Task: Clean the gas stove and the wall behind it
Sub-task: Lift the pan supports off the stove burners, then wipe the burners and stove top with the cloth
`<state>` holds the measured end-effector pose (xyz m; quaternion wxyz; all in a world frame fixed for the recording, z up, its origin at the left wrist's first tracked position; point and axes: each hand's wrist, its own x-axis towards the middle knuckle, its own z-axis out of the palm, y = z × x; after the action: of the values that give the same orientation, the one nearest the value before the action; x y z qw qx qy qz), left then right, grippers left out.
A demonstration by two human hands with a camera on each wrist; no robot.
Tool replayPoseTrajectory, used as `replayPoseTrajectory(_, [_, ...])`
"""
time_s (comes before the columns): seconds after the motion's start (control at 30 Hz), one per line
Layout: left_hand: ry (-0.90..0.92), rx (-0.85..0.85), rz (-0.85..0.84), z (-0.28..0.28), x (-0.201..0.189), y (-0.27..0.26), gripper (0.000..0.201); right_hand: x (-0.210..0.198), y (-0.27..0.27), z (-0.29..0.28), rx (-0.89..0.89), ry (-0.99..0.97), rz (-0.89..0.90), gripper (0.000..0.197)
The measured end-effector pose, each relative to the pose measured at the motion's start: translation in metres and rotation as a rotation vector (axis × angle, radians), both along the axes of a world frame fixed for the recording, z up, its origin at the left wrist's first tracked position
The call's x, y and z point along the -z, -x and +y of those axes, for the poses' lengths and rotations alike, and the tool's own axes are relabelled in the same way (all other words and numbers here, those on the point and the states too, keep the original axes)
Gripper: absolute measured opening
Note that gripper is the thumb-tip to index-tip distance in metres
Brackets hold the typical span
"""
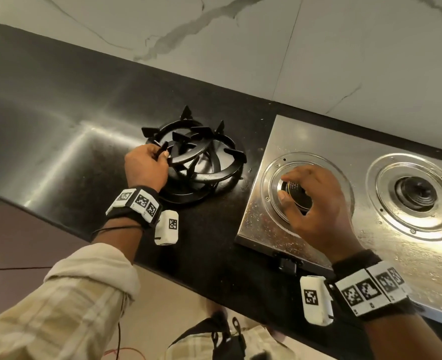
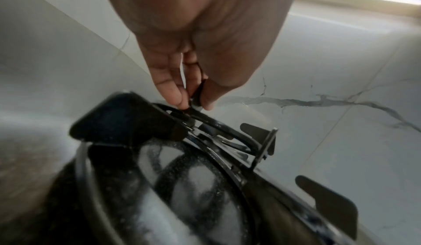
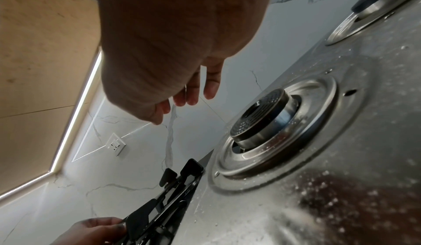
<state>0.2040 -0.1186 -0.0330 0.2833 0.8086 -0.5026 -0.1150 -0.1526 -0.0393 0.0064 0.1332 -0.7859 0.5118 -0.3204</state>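
Nearest the wearer, a plaid cream sleeve (image 1: pixel 66 302) is rolled back on the left forearm, and both wrists carry black bands set with white blocks of black-and-white square code markers (image 1: pixel 370 289); these are patterns only, and no brand, label or readable writing shows on them or on anything else in view. The right hand (image 1: pixel 316 206) reaches over the left burner (image 1: pixel 296 190) of the steel gas stove (image 1: pixel 409 258), whose top is speckled with droplets. From the head view its thumb and fingers seem to curl round the perforated burner cap, yet the right wrist view shows the fingertips (image 3: pixel 191 94) loosely spread with a gap to the cap below, so I cannot tell whether it grips or only hovers. The stove sits on the dark countertop (image 1: pixel 58 105), its right burner (image 1: pixel 416 196) uncovered. Just left of the stove, two black pan supports (image 1: pixel 196 157) lie stacked askew on the countertop. The left hand (image 1: pixel 147 167) pinches one prong of the upper support between thumb and fingertips (image 2: pixel 173 90), the fingers pressed close together. Beyond everything rises the white, grey-veined marble wall (image 1: pixel 240 48), with a white socket (image 3: pixel 116 145) set in it off to the left.
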Motion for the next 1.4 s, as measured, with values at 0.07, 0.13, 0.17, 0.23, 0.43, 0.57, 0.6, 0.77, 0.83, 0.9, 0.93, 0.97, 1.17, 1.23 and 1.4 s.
replayPoseTrajectory(0.07, [-0.029, 0.027, -0.012, 0.003, 0.000, 0.001, 0.015, 0.002, -0.001, -0.002, -0.002, -0.019, -0.004, 0.027])
replayPoseTrajectory(0.13, [-0.031, 0.041, -0.023, 0.007, -0.002, 0.003, 0.018, 0.003, -0.001, -0.002, 0.001, -0.031, -0.010, 0.027])
replayPoseTrajectory(0.17, [-0.031, 0.045, -0.029, 0.009, -0.003, 0.004, 0.020, 0.003, -0.002, -0.002, 0.003, -0.035, -0.014, 0.026])
replayPoseTrajectory(0.23, [-0.026, 0.056, -0.041, 0.013, -0.006, 0.006, 0.024, 0.002, -0.001, 0.000, 0.008, -0.038, -0.018, 0.024])
replayPoseTrajectory(0.43, [0.045, 0.093, -0.213, 0.030, -0.029, 0.034, 0.044, 0.002, 0.015, 0.020, 0.045, -0.057, -0.038, 0.023])
replayPoseTrajectory(0.57, [0.201, 0.374, -0.104, 0.049, -0.046, 0.086, 0.033, 0.008, 0.040, 0.042, 0.087, -0.030, -0.049, 0.026])
replayPoseTrajectory(0.6, [0.216, 0.478, -0.075, 0.055, -0.049, 0.108, 0.030, 0.009, 0.051, 0.051, 0.112, -0.025, -0.054, 0.026])
replayPoseTrajectory(0.77, [0.252, 0.907, -0.033, 0.100, -0.062, 0.226, 0.024, 0.013, 0.111, 0.089, 0.206, 0.021, -0.095, 0.021])
replayPoseTrajectory(0.83, [0.270, 1.001, 0.007, 0.118, -0.066, 0.270, 0.022, 0.015, 0.138, 0.105, 0.227, 0.045, -0.103, 0.021])
replayPoseTrajectory(0.9, [0.272, 1.077, 0.012, 0.138, -0.064, 0.317, 0.021, 0.015, 0.174, 0.125, 0.244, 0.031, -0.111, 0.021])
replayPoseTrajectory(0.93, [0.266, 1.113, 0.012, 0.150, -0.061, 0.344, 0.021, 0.014, 0.198, 0.138, 0.260, 0.021, -0.116, 0.021])
replayPoseTrajectory(0.97, [0.257, 1.131, 0.014, 0.159, -0.059, 0.364, 0.020, 0.013, 0.217, 0.148, 0.276, 0.022, -0.116, 0.021])
replayPoseTrajectory(1.17, [0.232, 1.221, 0.072, 0.218, -0.048, 0.493, 0.025, 0.005, 0.360, 0.223, 0.487, 0.002, -0.066, 0.023])
replayPoseTrajectory(1.23, [0.229, 1.281, 0.102, 0.234, -0.042, 0.533, 0.024, 0.005, 0.410, 0.251, 0.613, 0.019, -0.069, 0.023])
replayPoseTrajectory(1.4, [0.186, 1.423, 0.145, 0.259, -0.040, 0.611, 0.025, 0.012, 0.524, 0.306, 0.971, -0.093, 0.023, 0.026])
